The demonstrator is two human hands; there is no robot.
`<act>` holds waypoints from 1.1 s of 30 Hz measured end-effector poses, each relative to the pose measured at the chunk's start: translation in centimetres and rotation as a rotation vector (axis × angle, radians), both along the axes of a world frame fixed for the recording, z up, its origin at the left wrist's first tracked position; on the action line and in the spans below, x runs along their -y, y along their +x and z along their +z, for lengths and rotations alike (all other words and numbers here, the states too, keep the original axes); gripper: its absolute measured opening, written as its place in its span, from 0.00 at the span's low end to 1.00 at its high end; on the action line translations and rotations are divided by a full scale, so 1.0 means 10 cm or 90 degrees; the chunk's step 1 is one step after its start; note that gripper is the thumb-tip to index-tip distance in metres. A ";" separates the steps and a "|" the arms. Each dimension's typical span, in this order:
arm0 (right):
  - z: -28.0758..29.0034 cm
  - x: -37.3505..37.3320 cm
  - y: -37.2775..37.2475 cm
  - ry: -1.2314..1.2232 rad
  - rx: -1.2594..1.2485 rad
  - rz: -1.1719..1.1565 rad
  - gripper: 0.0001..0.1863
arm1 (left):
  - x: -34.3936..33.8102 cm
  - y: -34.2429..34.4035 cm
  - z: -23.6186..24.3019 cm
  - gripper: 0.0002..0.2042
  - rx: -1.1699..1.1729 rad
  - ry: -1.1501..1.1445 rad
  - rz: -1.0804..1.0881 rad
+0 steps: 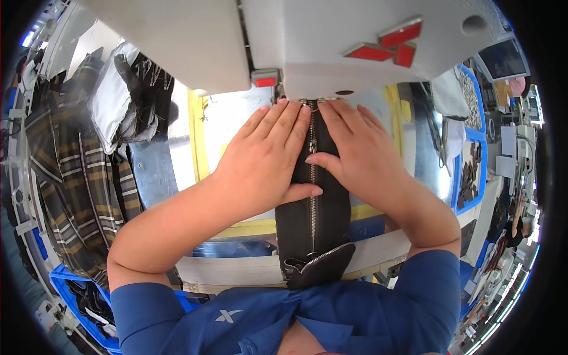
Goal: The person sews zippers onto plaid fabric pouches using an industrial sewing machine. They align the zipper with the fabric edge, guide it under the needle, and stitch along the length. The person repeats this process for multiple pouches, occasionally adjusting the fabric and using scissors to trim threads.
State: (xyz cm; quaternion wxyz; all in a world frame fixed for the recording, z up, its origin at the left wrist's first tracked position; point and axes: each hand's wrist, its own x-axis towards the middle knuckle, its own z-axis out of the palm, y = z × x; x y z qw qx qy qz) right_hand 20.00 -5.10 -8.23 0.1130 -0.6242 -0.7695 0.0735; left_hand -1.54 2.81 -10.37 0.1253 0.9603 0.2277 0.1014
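A black fabric strip (331, 201) with a metal zipper (313, 219) down its middle runs from the sewing machine (367, 41) toward my body. Its near end folds over at the table edge, where more zipper teeth show. My left hand (263, 139) lies flat on the strip's left side, fingers stretched toward the machine and thumb by the zipper. Across the zipper, my right hand (355, 139) rests flat on the right side, thumb near the zipper slider (313, 145). Both sets of fingertips reach just under the machine head, which hides the needle area.
Plaid fabric (89, 177) lies piled at the left, with white and black pieces (127, 100) above it. Blue bins (486, 171) with small parts stand at the right; another blue bin (65, 278) sits lower left. Yellow tape (197, 136) marks the work surface. A monitor (503, 59) is far right.
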 end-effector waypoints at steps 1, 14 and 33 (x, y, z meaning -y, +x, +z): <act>0.00 -0.01 0.00 0.002 0.008 0.006 0.42 | 0.01 0.00 0.00 0.57 0.000 0.004 0.007; 0.01 -0.06 0.06 0.013 -0.005 0.018 0.42 | 0.03 0.02 0.00 0.58 0.009 0.021 0.036; 0.05 -0.06 0.09 0.005 0.011 0.012 0.42 | -0.08 0.07 0.07 0.60 0.025 -0.031 0.040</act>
